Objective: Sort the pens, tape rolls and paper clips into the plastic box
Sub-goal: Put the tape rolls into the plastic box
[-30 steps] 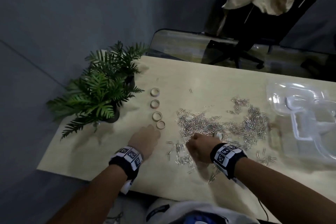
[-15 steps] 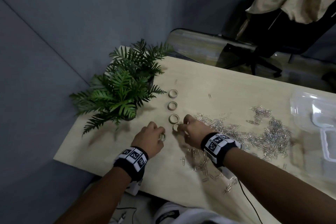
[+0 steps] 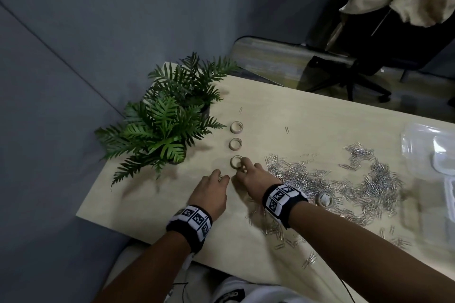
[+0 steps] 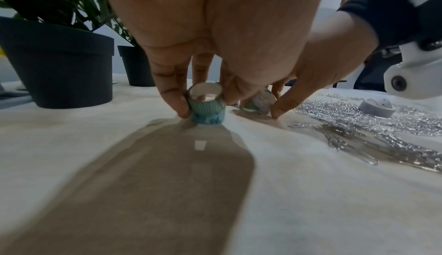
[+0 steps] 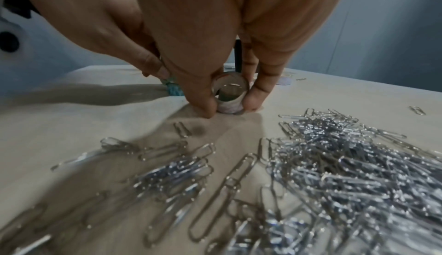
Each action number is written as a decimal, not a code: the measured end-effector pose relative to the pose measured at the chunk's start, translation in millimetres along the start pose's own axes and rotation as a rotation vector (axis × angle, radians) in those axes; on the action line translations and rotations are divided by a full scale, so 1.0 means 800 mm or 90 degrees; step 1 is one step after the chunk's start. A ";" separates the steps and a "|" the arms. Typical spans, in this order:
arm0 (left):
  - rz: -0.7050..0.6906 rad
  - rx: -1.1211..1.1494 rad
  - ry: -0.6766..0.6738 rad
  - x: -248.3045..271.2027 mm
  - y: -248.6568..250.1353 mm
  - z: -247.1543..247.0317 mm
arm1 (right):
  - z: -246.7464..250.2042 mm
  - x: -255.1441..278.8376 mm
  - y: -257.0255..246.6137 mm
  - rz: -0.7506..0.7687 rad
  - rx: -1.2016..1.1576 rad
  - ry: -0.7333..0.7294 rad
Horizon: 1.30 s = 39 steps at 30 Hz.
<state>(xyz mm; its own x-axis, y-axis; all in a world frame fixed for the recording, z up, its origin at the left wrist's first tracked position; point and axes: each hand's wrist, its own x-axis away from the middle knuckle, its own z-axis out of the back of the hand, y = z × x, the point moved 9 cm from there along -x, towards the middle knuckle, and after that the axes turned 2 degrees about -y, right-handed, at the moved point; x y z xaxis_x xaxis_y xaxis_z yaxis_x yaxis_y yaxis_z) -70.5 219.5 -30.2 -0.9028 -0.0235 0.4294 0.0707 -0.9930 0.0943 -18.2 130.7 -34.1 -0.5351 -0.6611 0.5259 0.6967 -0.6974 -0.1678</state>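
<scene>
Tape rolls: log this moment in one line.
left hand pinches teal tape roll | right hand pinches pale tape roll | both on table

The pale matt wood-grain table top (image 4: pixel 71 164) looks smooth under the fingertips. Between the left hand's fingers (image 4: pixel 172 96) sits a teal ribbed paper tape roll (image 4: pixel 207 110) with a matt white card core. The silvery bent-wire metal paper clips (image 5: pixel 347 174) just behind the right hand's fingers (image 5: pixel 253 96) shine glossy. The clear moulded plastic box (image 3: pixel 428 152) gleams smooth, well away from both hands.
</scene>
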 end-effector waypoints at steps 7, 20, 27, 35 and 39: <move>0.036 -0.018 -0.024 -0.002 -0.001 -0.004 | 0.004 0.020 0.012 -0.015 0.003 0.027; -0.071 0.204 0.175 -0.022 0.150 0.113 | 0.090 0.161 0.165 -0.147 -0.247 0.294; -0.204 0.238 0.181 -0.050 0.319 0.160 | 0.098 0.312 0.285 -0.260 -0.370 0.451; -0.368 0.251 0.135 -0.033 0.514 0.181 | 0.076 0.489 0.411 -0.431 -0.389 0.583; -0.428 0.260 0.078 -0.020 0.587 0.173 | 0.042 0.540 0.446 -0.449 -0.413 0.584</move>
<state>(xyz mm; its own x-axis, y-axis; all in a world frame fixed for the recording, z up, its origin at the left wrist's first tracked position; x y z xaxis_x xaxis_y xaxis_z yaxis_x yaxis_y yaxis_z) 35.6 -230.2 131.4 -0.8458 0.5298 0.0633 -0.3780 -0.6787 0.6297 15.3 -394.2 161.0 -0.9909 0.1281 -0.0424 -0.0782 -0.8017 -0.5926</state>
